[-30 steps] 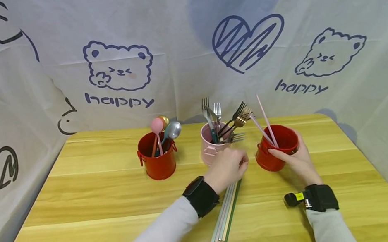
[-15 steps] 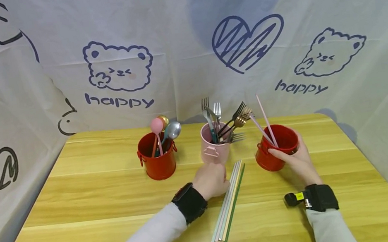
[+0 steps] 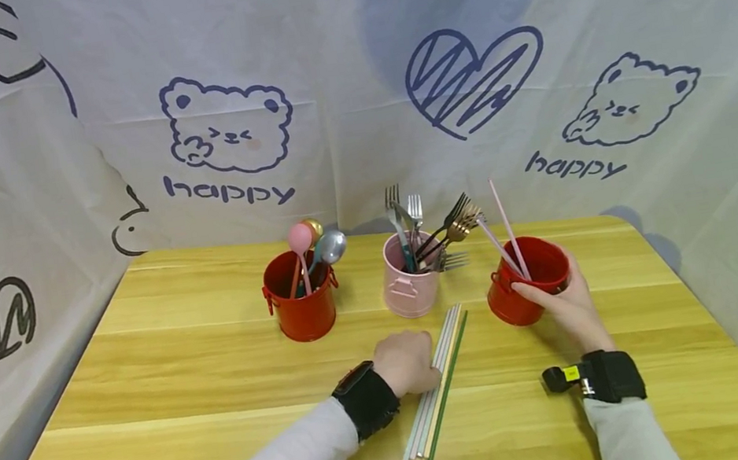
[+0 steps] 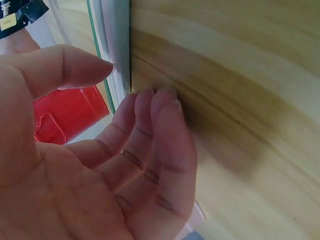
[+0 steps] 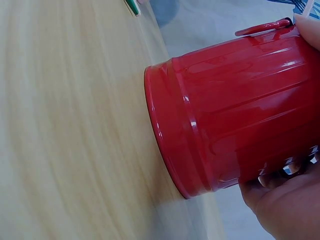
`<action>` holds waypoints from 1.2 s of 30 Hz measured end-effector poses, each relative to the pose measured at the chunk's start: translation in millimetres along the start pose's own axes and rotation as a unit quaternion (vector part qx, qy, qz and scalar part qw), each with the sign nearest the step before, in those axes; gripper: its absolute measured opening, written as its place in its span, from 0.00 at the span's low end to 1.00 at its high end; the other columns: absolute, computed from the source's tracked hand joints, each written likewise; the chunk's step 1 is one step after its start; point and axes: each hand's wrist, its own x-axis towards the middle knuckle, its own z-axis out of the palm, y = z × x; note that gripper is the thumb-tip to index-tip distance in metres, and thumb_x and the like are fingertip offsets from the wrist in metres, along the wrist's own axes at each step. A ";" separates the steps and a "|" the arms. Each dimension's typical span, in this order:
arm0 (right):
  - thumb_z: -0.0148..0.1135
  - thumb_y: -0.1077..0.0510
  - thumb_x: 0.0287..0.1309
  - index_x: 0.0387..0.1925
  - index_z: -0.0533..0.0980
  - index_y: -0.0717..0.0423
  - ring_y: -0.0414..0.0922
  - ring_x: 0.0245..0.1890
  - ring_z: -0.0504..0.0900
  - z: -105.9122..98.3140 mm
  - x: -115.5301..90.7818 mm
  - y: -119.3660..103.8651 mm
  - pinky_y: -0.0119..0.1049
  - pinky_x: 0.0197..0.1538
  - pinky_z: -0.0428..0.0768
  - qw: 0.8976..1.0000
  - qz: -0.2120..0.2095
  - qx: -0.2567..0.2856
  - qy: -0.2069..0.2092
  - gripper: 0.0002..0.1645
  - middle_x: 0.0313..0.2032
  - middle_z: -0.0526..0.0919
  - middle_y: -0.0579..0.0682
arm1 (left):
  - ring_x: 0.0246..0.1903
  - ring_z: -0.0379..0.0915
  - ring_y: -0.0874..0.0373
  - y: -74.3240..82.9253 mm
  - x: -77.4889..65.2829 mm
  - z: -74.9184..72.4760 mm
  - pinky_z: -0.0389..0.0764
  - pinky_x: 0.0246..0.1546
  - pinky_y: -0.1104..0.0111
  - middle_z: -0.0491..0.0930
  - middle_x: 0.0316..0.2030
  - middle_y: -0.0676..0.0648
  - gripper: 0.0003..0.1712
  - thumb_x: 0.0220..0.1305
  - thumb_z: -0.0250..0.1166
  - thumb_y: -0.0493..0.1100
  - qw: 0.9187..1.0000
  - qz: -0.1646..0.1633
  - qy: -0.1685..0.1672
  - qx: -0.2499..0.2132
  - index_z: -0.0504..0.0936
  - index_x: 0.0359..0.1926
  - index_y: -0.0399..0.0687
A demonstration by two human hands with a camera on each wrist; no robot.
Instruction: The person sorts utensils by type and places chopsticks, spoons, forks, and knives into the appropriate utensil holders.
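Note:
My left hand (image 3: 405,362) is just left of a bundle of thin chopsticks (image 3: 431,419), pale ones and a green one, lying slantwise on the table. In the left wrist view its thumb and bent fingers (image 4: 175,145) stand apart, with the chopsticks (image 4: 116,40) beyond the gap. My right hand (image 3: 570,311) grips the right-hand red bucket (image 3: 512,305), thumb at the near rim and fingers round the far side. Two pink chopsticks (image 3: 509,229) lean out of that bucket. Its base meets the tabletop in the right wrist view.
A pink bucket (image 3: 414,300) of several forks (image 3: 460,226) stands at the middle back. To its left is another red bucket (image 3: 307,320) with several spoons (image 3: 300,238). A white cloth (image 3: 345,67) with drawings hangs behind the wooden table (image 3: 182,369).
My left hand has drawn back from in front of the pink bucket, down and left, then slightly lower along the chopsticks. My right hand and its bucket have stayed put.

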 end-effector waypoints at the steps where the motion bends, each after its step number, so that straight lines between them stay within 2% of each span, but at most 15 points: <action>1: 0.71 0.58 0.49 0.69 0.54 0.45 0.48 0.61 0.61 -0.1 0.0 0.2 0.43 0.59 0.65 1.000 -0.001 0.000 0.000 0.50 0.64 0.63 0.51 | 0.19 0.68 0.57 1.0 0.3 0.2 0.67 0.16 0.66 0.71 0.20 0.51 0.11 0.52 0.66 0.47 1.000 -0.003 -0.003 0.001 0.73 0.28 0.47; 7: 0.71 0.59 0.49 0.69 0.54 0.47 0.50 0.62 0.61 0.2 0.1 -0.1 0.44 0.60 0.65 1.000 -0.012 -0.004 -0.003 0.50 0.65 0.63 0.53 | 0.22 0.70 0.56 4.0 1.2 2.6 0.69 0.19 0.64 0.73 0.23 0.50 0.14 0.53 0.66 0.47 1.000 -0.017 -0.005 0.007 0.75 0.35 0.45; 14: 0.71 0.59 0.49 0.69 0.54 0.46 0.48 0.61 0.62 0.8 0.0 -0.2 0.41 0.59 0.65 1.000 -0.009 -0.003 -0.002 0.49 0.64 0.64 0.51 | 0.21 0.70 0.56 4.6 1.2 4.0 0.69 0.19 0.64 0.73 0.22 0.50 0.15 0.51 0.67 0.48 1.000 -0.021 0.006 0.007 0.74 0.35 0.45; 21: 0.71 0.59 0.49 0.70 0.53 0.48 0.51 0.62 0.61 -0.6 0.7 1.1 0.46 0.60 0.64 1.000 -0.015 -0.007 -0.005 0.50 0.65 0.63 0.54 | 0.23 0.70 0.55 8.1 -1.0 4.8 0.72 0.20 0.63 0.73 0.24 0.48 0.21 0.49 0.69 0.49 1.000 -0.028 0.005 0.012 0.74 0.39 0.43; 28: 0.71 0.60 0.49 0.70 0.52 0.49 0.51 0.62 0.60 -1.8 2.2 2.6 0.45 0.60 0.64 1.000 -0.012 -0.005 -0.005 0.51 0.65 0.62 0.55 | 0.25 0.74 0.53 9.6 1.4 6.3 0.74 0.22 0.61 0.76 0.24 0.49 0.13 0.47 0.69 0.46 0.997 -0.044 0.036 0.056 0.74 0.30 0.46; 32: 0.70 0.60 0.49 0.70 0.52 0.51 0.52 0.62 0.60 -2.2 1.8 0.7 0.47 0.60 0.64 1.000 -0.006 -0.008 -0.006 0.51 0.65 0.62 0.56 | 0.26 0.74 0.54 10.5 5.8 6.5 0.75 0.23 0.61 0.76 0.24 0.50 0.10 0.48 0.69 0.44 0.995 -0.059 0.030 0.076 0.75 0.23 0.49; 36: 0.70 0.60 0.50 0.70 0.52 0.52 0.53 0.62 0.60 -2.4 1.5 -0.8 0.49 0.61 0.63 1.000 -0.003 -0.010 -0.007 0.51 0.65 0.62 0.57 | 0.26 0.75 0.54 11.1 9.5 7.7 0.74 0.22 0.62 0.77 0.24 0.50 0.10 0.48 0.69 0.44 0.992 -0.065 0.033 0.101 0.76 0.21 0.49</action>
